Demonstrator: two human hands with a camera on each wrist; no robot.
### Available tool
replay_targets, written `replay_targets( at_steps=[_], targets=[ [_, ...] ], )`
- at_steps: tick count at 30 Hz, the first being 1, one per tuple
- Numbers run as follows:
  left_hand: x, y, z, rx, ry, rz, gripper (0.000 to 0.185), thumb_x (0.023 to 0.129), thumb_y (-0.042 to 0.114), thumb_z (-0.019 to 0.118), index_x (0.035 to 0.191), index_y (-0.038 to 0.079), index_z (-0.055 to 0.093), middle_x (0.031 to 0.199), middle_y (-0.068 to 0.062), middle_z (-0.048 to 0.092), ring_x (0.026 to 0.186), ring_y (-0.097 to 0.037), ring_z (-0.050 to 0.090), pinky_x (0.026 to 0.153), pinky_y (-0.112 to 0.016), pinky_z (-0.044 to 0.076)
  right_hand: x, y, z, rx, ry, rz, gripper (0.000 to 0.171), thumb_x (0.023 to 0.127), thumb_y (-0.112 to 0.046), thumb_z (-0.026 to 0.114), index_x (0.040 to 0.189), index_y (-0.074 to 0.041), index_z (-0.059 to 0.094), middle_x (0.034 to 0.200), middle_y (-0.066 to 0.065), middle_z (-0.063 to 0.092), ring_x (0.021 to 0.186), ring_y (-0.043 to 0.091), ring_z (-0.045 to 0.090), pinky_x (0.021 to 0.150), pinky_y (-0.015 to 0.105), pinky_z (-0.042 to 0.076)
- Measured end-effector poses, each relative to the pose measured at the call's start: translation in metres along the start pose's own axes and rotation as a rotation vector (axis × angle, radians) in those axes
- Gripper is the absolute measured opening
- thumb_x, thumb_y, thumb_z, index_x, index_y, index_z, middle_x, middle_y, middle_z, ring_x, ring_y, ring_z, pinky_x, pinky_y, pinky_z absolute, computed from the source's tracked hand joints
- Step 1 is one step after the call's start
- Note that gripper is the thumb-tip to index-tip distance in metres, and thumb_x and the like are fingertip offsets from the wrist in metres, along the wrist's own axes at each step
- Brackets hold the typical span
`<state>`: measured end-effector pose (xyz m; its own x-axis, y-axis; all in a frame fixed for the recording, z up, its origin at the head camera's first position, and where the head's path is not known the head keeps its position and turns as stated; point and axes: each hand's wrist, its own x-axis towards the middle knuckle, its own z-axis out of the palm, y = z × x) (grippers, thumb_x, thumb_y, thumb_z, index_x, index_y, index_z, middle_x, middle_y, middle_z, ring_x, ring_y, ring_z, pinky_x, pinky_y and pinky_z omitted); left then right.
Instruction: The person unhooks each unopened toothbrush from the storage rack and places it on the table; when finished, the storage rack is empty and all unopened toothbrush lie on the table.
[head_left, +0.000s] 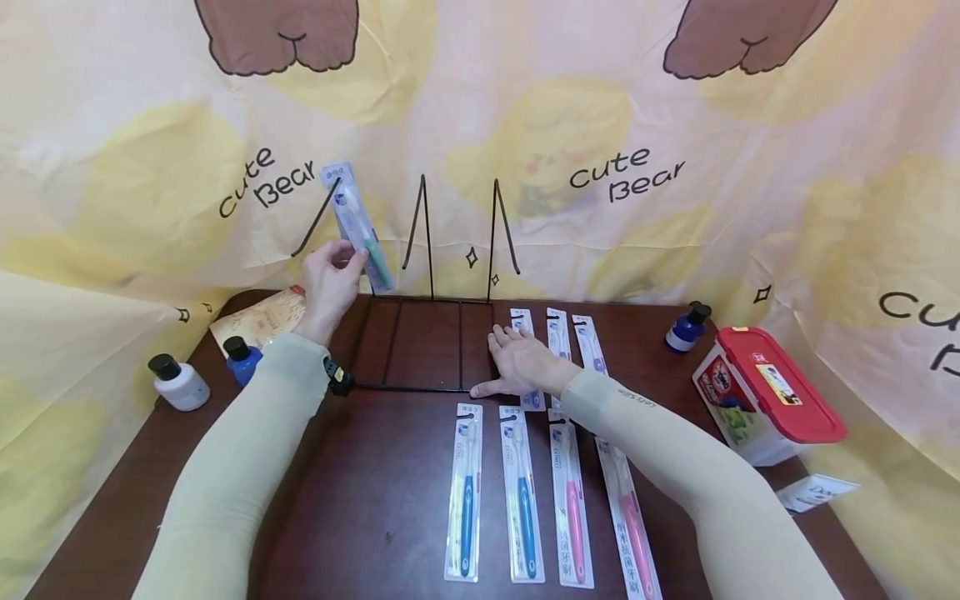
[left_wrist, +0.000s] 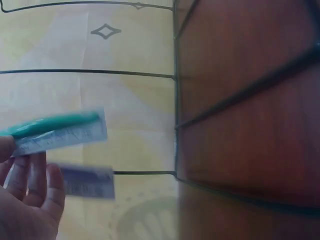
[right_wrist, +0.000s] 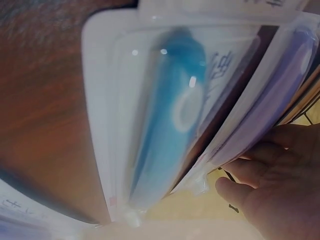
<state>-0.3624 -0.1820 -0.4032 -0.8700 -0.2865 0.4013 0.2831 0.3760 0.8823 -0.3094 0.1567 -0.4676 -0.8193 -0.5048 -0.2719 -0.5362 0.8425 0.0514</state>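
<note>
Staged shop-display set, suggested by packaged toothbrushes (head_left: 522,487) laid in rows on a brown table (head_left: 375,500); wire rack (head_left: 427,333); cartoon-bear cloth backdrop (head_left: 630,175) hung around

Head view high over the table (head_left: 375,500); wrist views close, sharing the wire rack (left_wrist: 175,125).

Bright, even light, soft shadows; both wrist views blurred (head view bowed at edges).

Two sleeved arms reach forward.
Left hand (head_left: 330,279) is raised, fingers pinched closed around something; right hand (head_left: 521,362) lies flat, palm down, fingers straight.
</note>
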Motion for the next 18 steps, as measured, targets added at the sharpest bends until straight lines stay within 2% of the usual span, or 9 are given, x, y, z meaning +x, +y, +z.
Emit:
replay_targets(
  at_steps=[3, 5, 9, 12, 14, 16, 18],
  targets=[
    [0.001, 0.007, 0.002, -0.011, -0.031, 0.025, 0.027, 0.104, 0.015, 0.075, 0.119, -0.007, 0.081, 0.09, 0.001, 0.074, 0.074, 0.008, 0.06, 0.071, -0.01, 0.052, 0.0, 0.0, 0.0, -0.001, -0.006, 0.001, 0.127, 0.098, -0.092, 0.052, 0.175, 0.005, 0.027, 0.185, 0.029, 0.022, 0.176, 0.043, 0.024, 0.144, 0.058, 0.019],
    [0.0, 0.012, 0.003, -0.015, -0.072, 0.031, 0.026, 0.105, 0.014, 0.075, 0.119, -0.006, 0.081, 0.088, 0.004, 0.074, 0.072, 0.007, 0.063, 0.067, -0.009, 0.055, 0.0, 0.001, 0.001, 0.001, -0.011, 0.006, 0.127, 0.098, -0.092, 0.052, 0.176, 0.004, 0.027, 0.185, 0.028, 0.022, 0.176, 0.043, 0.023, 0.144, 0.058, 0.019],
    [-0.012, 0.019, 0.004, -0.018, -0.185, 0.014, 0.025, 0.106, 0.014, 0.075, 0.121, -0.005, 0.082, 0.096, -0.01, 0.079, 0.073, 0.001, 0.068, 0.066, -0.014, 0.06, -0.001, 0.001, 0.002, 0.006, -0.012, 0.013, 0.126, 0.098, -0.092, 0.052, 0.176, 0.003, 0.026, 0.186, 0.028, 0.022, 0.176, 0.042, 0.023, 0.145, 0.057, 0.019],
    [-0.031, 0.019, -0.001, -0.008, -0.271, -0.021, 0.026, 0.106, 0.015, 0.076, 0.123, -0.005, 0.081, 0.102, -0.017, 0.08, 0.076, 0.0, 0.067, 0.069, -0.016, 0.06, 0.0, 0.002, 0.003, 0.006, -0.005, 0.006, 0.126, 0.098, -0.092, 0.053, 0.175, 0.005, 0.027, 0.185, 0.029, 0.023, 0.176, 0.043, 0.024, 0.144, 0.057, 0.02],
    [-0.047, 0.017, -0.008, -0.021, -0.343, -0.059, 0.028, 0.107, 0.016, 0.077, 0.125, -0.005, 0.08, 0.103, -0.016, 0.081, 0.076, 0.0, 0.069, 0.071, -0.018, 0.061, 0.001, 0.001, 0.004, 0.002, 0.0, -0.001, 0.127, 0.098, -0.092, 0.053, 0.175, 0.006, 0.028, 0.185, 0.029, 0.024, 0.176, 0.043, 0.025, 0.144, 0.058, 0.021],
    [-0.065, 0.016, -0.017, -0.057, -0.428, -0.119, 0.031, 0.107, 0.016, 0.077, 0.127, -0.007, 0.078, 0.104, -0.013, 0.083, 0.077, -0.002, 0.074, 0.074, -0.025, 0.067, 0.001, 0.001, 0.003, -0.007, 0.005, -0.004, 0.127, 0.097, -0.092, 0.052, 0.175, 0.006, 0.028, 0.185, 0.029, 0.024, 0.175, 0.043, 0.026, 0.144, 0.058, 0.022],
    [-0.085, 0.014, -0.027, -0.12, -0.527, -0.212, 0.033, 0.107, 0.015, 0.077, 0.13, -0.008, 0.075, 0.103, -0.009, 0.085, 0.078, -0.009, 0.08, 0.078, -0.034, 0.071, 0.001, 0.001, 0.002, -0.008, 0.009, -0.006, 0.127, 0.097, -0.092, 0.052, 0.175, 0.005, 0.028, 0.185, 0.029, 0.024, 0.176, 0.042, 0.026, 0.144, 0.058, 0.022]
  ],
)
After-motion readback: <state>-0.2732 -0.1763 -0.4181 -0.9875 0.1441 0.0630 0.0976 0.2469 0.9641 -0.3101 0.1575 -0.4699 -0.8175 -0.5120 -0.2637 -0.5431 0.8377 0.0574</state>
